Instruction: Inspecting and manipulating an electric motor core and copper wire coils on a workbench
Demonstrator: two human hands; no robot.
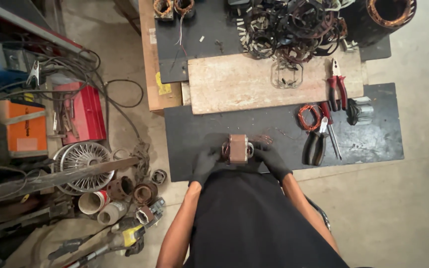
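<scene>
Black-gloved fingers (218, 153) of the left hand (206, 164) and right hand (272, 160) clamp from both sides on a small brown block-shaped wound transformer (238, 148) resting at the near edge of the dark desk (373, 144), both forearms angling inward, black-handled pliers (316, 144) lying just right.

Rusty metal stator (238, 148), matt black mat (373, 144)

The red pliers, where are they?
In the head view, the red pliers lie on the right end of the pale wooden board, above the black-handled pliers and left of a grey metal part.
</scene>
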